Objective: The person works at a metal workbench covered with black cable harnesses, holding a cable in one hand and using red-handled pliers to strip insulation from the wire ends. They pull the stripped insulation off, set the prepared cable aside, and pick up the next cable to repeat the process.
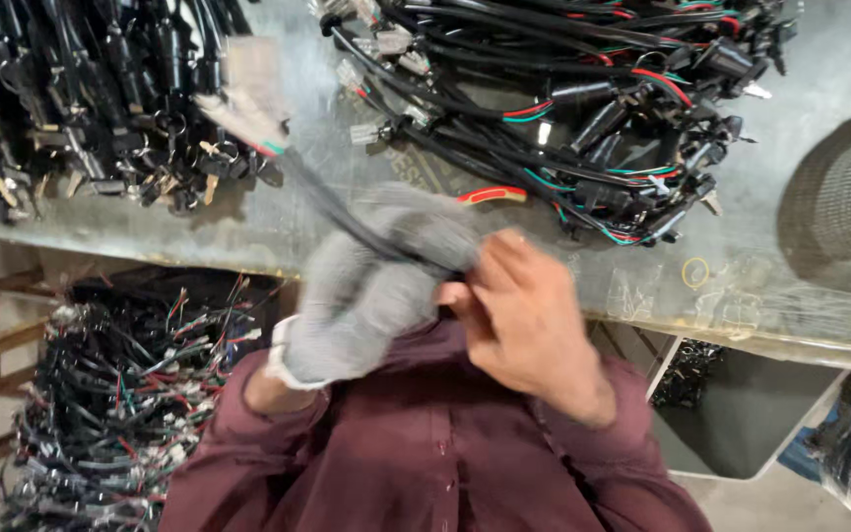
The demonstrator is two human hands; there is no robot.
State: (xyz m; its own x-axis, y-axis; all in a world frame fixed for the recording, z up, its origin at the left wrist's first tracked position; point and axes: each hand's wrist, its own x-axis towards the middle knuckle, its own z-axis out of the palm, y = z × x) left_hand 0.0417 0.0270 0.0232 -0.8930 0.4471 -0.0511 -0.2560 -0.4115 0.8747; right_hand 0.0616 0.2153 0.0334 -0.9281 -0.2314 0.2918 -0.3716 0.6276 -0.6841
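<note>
My left hand (376, 286) wears a grey knit glove and is closed around a black wire harness (332, 202). The harness runs up and left to blurred white connectors (248, 108). My right hand (524, 315) is bare and pinches the same harness where it leaves the glove, right beside my left hand. Both hands are held close in front of my maroon shirt (425, 443), at the near edge of a metal table (800, 286). Motion blurs the hands and the harness.
A heap of black harnesses with red and green wires (593, 118) lies on the table at the back right. Black key switches (81, 99) are piled at the back left. A dark mesh roll (844, 197) sits at the right. Below the table are more harnesses (120, 394) and a grey bin (741, 414).
</note>
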